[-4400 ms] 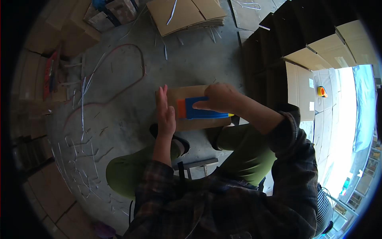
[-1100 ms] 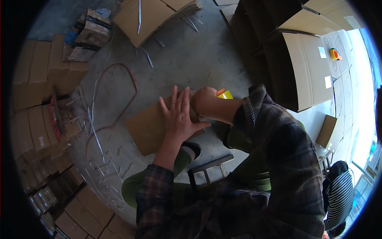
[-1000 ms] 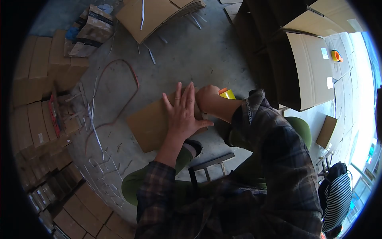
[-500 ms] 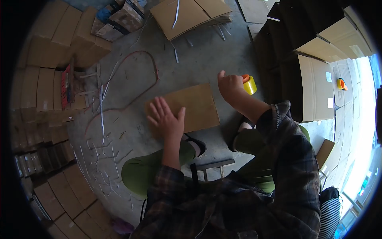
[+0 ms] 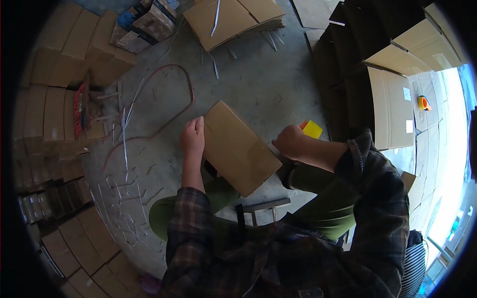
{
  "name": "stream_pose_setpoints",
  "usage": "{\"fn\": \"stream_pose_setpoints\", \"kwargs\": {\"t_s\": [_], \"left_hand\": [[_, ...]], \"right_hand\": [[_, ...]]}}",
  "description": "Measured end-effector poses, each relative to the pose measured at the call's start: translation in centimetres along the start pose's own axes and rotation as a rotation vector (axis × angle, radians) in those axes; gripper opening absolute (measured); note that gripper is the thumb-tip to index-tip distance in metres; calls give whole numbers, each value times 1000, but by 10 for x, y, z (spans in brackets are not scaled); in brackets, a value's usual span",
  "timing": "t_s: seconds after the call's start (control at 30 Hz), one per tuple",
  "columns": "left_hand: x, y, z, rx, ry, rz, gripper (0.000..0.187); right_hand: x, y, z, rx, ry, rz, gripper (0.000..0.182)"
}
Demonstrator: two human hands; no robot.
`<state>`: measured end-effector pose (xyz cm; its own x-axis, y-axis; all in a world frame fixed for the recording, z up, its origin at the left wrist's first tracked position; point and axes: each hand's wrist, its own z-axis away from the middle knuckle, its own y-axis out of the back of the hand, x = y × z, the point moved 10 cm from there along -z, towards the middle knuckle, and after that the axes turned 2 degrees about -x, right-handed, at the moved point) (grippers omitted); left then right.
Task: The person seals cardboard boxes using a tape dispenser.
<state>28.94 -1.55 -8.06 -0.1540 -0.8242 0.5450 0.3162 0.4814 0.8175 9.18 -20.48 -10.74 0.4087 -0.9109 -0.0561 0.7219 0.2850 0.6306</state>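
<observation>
A closed cardboard box (image 5: 241,149) sits turned at an angle in front of my legs. My left hand (image 5: 193,135) is against the box's upper left side, its fingers curled at the edge. Near the box's right corner, my right hand (image 5: 290,141) is closed around the orange part of a tape dispenser with a yellow tape roll (image 5: 312,129). The fingertips of my right hand are close to the box; whether they touch it is unclear.
Flattened cardboard (image 5: 233,20) is stacked at the top. Boxes (image 5: 54,109) line the left side, with a red-and-wood object (image 5: 82,110) beside them. Open cartons (image 5: 390,107) stand right. Another tape roll (image 5: 424,103) lies far right. Strips (image 5: 126,149) litter the floor.
The box has turned and its near end has come closer to my legs. My left hand has gone from lying flat on top to its left side. My right hand has moved down toward the box's corner.
</observation>
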Motion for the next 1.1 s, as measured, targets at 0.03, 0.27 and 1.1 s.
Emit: {"fn": "stream_pose_setpoints", "kwargs": {"t_s": [0.03,0.27,1.1], "left_hand": [[8,-6,-4,-21,-74,13,47],[-73,-64,49,100,423,1061,70],[-98,-163,113,-132,586,1529,58]], "right_hand": [[4,4,-3,-3,-2,-12,30],[33,97,-66,515,-238,-181,61],[37,-21,-53,126,-341,-321,26]]}}
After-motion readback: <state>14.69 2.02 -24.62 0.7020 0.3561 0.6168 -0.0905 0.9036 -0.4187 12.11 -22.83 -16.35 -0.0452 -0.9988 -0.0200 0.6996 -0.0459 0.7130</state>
